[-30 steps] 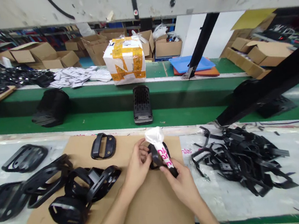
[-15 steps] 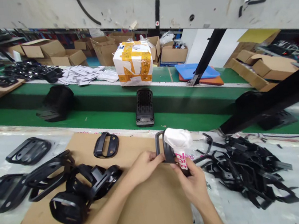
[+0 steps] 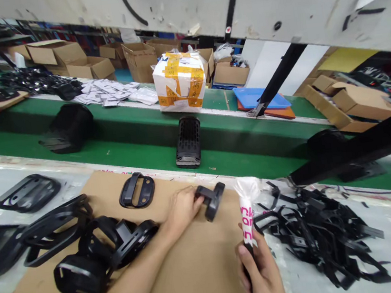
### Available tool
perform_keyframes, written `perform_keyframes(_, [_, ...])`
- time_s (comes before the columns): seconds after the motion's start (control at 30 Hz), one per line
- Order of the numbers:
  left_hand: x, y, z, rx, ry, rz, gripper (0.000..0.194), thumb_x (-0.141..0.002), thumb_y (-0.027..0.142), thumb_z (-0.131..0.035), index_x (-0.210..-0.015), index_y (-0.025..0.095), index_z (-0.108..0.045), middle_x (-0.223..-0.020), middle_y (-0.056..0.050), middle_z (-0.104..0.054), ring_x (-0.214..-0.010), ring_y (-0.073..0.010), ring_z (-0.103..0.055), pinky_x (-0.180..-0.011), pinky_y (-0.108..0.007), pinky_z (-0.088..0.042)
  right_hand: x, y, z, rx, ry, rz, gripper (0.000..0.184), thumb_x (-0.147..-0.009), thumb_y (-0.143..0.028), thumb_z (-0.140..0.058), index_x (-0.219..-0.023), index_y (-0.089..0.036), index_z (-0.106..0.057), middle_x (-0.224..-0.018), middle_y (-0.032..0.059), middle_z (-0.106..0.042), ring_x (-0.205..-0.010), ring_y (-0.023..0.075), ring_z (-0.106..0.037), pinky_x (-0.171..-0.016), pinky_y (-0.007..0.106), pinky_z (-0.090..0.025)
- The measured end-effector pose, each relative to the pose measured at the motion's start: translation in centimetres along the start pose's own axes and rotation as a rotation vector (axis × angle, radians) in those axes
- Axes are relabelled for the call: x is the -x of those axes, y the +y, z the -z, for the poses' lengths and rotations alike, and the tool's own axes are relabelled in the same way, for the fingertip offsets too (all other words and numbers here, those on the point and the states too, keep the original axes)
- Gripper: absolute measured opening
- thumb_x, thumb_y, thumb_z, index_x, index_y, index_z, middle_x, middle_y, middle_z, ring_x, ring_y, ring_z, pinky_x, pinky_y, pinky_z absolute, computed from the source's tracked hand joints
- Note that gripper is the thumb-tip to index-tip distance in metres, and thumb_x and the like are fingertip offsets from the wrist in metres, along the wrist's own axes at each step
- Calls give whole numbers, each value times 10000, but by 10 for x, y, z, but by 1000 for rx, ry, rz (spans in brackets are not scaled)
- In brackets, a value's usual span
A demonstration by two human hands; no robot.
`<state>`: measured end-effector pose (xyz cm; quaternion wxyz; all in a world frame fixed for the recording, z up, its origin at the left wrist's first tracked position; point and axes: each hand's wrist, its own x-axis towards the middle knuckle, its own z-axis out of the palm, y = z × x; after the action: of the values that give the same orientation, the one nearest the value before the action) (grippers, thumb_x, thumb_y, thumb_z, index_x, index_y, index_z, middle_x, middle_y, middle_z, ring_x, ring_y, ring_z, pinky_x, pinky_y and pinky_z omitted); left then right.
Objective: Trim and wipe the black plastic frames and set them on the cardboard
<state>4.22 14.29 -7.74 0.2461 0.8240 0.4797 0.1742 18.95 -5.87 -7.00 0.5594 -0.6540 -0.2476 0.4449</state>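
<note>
Around the dark handle of a hammer-like tool (image 3: 247,221), my right hand (image 3: 260,270) is closed. The tool stands nearly upright, its head wrapped in white plastic and its neck in white wrap with pink lettering; the wrap hides its exact kind. To its left, my left hand (image 3: 185,209) pinches a black plastic bracket (image 3: 211,201) by one end, over the cardboard sheet (image 3: 197,266). Tool and bracket are apart. A similar black bracket with a raised strap (image 3: 137,190) lies on the cardboard, left of my left hand.
Several black frames and brackets (image 3: 85,276) cluster at the left. A tangled pile of black plastic strips (image 3: 322,235) lies at the right. Beyond the bench edge runs a green conveyor (image 3: 138,149) carrying a black slotted part (image 3: 188,141). A dark post (image 3: 357,144) slants in from the right.
The wrapped tool has come away from the bracket, moving down and right with my right hand. The bracket has turned in my left hand. The view has shifted slightly.
</note>
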Motion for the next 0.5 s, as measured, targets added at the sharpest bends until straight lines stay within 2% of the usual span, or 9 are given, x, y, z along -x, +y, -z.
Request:
perform_keyframes(0.07, [2, -5, -5, -60, 19, -120, 132, -931, 218, -656, -805, 199, -691, -862, -78, -706, -893, -270, -662, -820, -368, -464, 12, 12, 7, -154, 22, -214, 707, -860, -616, -834, -1433, -283, -587, -640, -82, -532, -353, 42, -300, -327, 150, -239])
perform_keyframes(0.17, [4, -7, -10, -109, 32, -213, 138, -892, 212, -706, -758, 198, -676, -912, -78, -674, -974, -287, -613, -861, -409, -468, 21, 25, 18, -360, -2, -339, 703, -777, -614, -904, -1335, -260, -665, -649, -88, -511, -367, -8, -180, -342, 120, -141])
perform_keyframes(0.23, [5, -6, -10, -114, 51, -218, 110, -907, 213, -687, -798, 194, -681, -996, -92, -662, -1007, -295, -585, -870, -430, -472, 23, 26, 23, -452, -55, -368, 634, -796, -618, -886, -1273, -240, -708, -624, -86, -495, -367, -10, -159, -342, 119, -123])
perform_keyframes(0.33, [6, -6, -9, -119, 120, -178, 97, -960, 213, -613, -899, 191, -685, -1131, -119, -639, -1057, -308, -560, -895, -459, -476, 26, 16, 26, -526, -93, -365, 583, -867, -608, -824, -1303, -241, -702, -630, -68, -520, -354, 1, -172, -332, 127, -137])
perform_keyframes(0.43, [6, -5, -8, -135, 147, -119, 73, -953, 187, -595, -974, 194, -665, -1248, -144, -613, -1134, -338, -551, -929, -492, -483, 28, 5, 23, -548, -100, -309, 608, -904, -631, -770, -1393, -289, -651, -658, -58, -538, -345, 20, -221, -329, 140, -184])
perform_keyframes(0.5, [7, -5, -8, -128, 151, -101, 154, -910, 140, -608, -1052, 191, -642, -1346, -161, -584, -1235, -365, -525, -996, -526, -480, 29, 3, 20, -531, -126, -322, 647, -907, -711, -717, -1412, -314, -637, -634, -62, -529, -343, 33, -255, -338, 142, -215])
